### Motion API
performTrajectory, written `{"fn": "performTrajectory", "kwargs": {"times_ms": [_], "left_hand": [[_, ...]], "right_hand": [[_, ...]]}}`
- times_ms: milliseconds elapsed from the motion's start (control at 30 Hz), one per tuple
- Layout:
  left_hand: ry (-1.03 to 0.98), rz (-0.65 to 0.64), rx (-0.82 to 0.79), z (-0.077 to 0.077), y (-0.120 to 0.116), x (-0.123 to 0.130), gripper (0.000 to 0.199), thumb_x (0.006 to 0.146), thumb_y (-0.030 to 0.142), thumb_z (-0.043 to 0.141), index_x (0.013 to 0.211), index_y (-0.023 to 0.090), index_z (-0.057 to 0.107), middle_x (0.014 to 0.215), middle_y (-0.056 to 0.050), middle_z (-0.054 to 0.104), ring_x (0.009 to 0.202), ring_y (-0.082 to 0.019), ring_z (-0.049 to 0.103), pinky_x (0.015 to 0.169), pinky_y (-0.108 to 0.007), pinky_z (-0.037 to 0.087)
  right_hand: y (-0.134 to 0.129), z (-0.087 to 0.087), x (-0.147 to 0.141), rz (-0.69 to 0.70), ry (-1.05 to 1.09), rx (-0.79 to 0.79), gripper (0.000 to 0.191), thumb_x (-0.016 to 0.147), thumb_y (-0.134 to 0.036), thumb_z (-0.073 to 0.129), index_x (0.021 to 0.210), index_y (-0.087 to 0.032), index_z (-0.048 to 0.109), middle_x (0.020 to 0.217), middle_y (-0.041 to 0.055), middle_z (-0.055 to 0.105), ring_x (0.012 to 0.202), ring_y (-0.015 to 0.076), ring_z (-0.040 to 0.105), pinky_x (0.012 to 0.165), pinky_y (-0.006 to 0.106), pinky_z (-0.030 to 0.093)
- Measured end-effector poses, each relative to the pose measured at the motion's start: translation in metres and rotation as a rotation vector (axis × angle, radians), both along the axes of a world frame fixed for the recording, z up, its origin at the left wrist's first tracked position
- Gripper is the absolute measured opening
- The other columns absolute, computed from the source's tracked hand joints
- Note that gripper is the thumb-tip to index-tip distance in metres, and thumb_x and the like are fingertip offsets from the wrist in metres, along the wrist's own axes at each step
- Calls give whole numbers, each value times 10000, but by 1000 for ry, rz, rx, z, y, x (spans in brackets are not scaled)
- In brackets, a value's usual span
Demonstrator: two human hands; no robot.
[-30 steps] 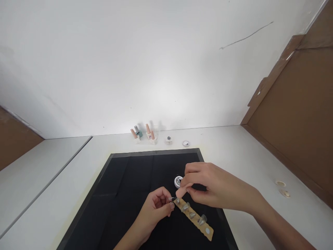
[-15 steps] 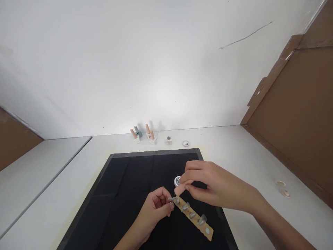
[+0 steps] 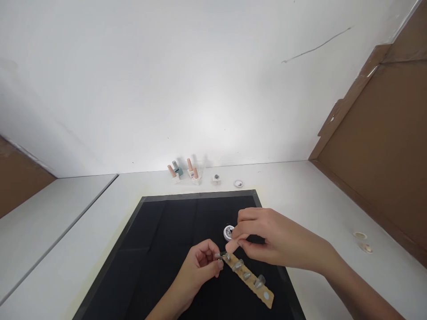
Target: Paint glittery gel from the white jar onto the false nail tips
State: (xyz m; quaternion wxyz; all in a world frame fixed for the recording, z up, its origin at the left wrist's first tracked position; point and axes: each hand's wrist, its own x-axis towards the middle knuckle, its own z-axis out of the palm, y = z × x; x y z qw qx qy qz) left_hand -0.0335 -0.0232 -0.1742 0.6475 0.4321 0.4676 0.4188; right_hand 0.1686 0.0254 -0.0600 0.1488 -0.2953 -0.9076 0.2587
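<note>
Left hand (image 3: 202, 265) low, fingers (image 3: 209, 246) curled toward thumb (image 3: 211, 270), right hand (image 3: 255, 234) higher, pinching, bare forearms (image 3: 355, 282) angled inward

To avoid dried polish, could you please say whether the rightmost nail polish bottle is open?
Open: the nail polish bottle shows its bare neck; the right hand holds a peach brush-cap.

My left hand (image 3: 202, 266) pinches a small clear piece (image 3: 218, 255) between thumb and finger. My right hand (image 3: 256, 235) grips a tilted peach cap (image 3: 232, 246), its dark brush (image 3: 223, 253) at that piece. Just beside my hands, a tan strip (image 3: 252, 283) bearing several clear tips (image 3: 237, 265) lies on the black mat (image 3: 176, 231), near a round white pot (image 3: 228, 233), partly hidden. Farther back on the counter (image 3: 300, 195) stand 3 peach-capped bottles (image 3: 196, 180) and 1 teal bottle (image 3: 179, 171).
</note>
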Motion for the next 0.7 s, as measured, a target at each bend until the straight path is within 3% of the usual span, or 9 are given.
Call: {"fn": "performTrajectory", "kwargs": {"times_ms": [233, 500, 700], "left_hand": [[12, -12, 8, 0, 0, 0, 227, 645, 276, 739, 643, 151, 549, 552, 48, 517, 505, -77, 446, 519, -207, 338], [16, -39, 53, -6, 2, 0, 311, 624, 361, 758, 629, 160, 521, 570, 50, 477, 540, -82, 401, 508, -205, 315], [22, -52, 67, -4, 3, 1, 334, 621, 380, 760, 610, 162, 508, 568, 55, 459, 554, -82, 382, 517, -205, 292]], "right_hand": [[-1, 1, 1, -30, -5, 8, 228, 767, -66, 501, 787, -186, 694, 732, 0, 588, 617, 96, 493, 500, 193, 320], [-1, 1, 1, 1, 45, -19, 266, 817, -67, 484, 922, -198, 691, 836, 13, 614, 665, 99, 535, 547, 198, 365], [1, 2, -1, 73, 40, -7, 231, 853, -99, 500, 924, -189, 701, 800, 6, 609, 691, 100, 543, 589, 203, 380]]}}
